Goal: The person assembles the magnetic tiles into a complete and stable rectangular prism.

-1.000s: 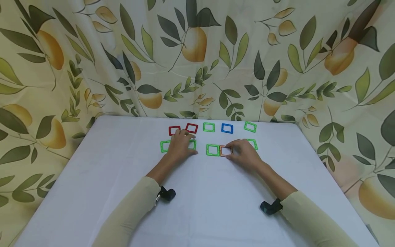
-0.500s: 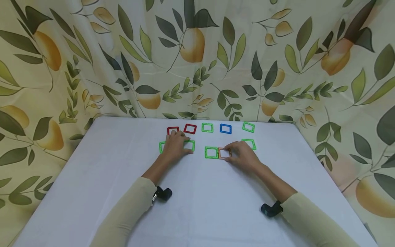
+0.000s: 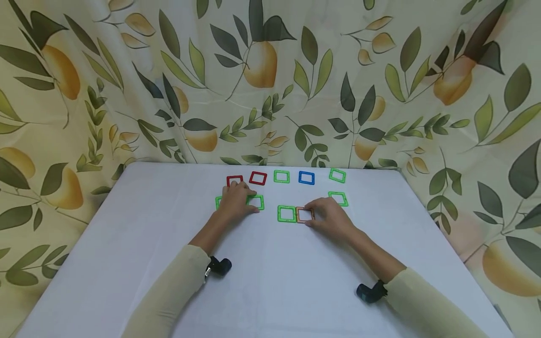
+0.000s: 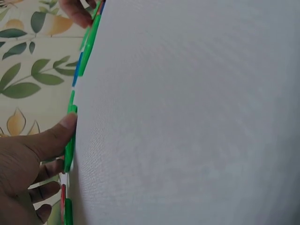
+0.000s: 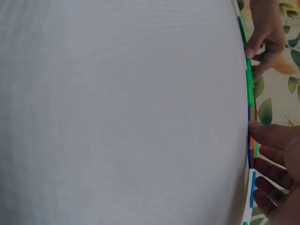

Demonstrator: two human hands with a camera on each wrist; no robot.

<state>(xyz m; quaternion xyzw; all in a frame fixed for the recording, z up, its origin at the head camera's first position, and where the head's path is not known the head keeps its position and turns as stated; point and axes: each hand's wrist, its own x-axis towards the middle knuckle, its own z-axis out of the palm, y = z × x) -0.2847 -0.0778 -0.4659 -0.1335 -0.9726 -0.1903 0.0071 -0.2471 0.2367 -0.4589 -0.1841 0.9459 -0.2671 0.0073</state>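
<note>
In the head view my left hand (image 3: 233,201) pinches a green square magnetic tile (image 3: 262,202), index finger at its far edge and thumb at its near edge. The left wrist view has the thumb tip against this tile's edge (image 4: 70,150), other fingers behind. To the right, my right hand (image 3: 331,217) holds an orange square tile (image 3: 301,222) between thumb and fingertips. Its left side lies against another green tile (image 3: 279,214), edge to edge. One more green tile (image 3: 218,203) is mostly covered by the left hand.
Along the table's far side is a row: a red tile (image 3: 235,177) partly behind the left fingers, a second red tile (image 3: 258,173), a green tile (image 3: 281,182), a blue tile (image 3: 306,183) and a green tile (image 3: 337,181). Another green tile (image 3: 345,199) is beside the right hand.
My left hand has slid slightly left over its green tile, uncovering more of it. The right hand keeps its hold on the orange tile. The head view has tilted up a little.
</note>
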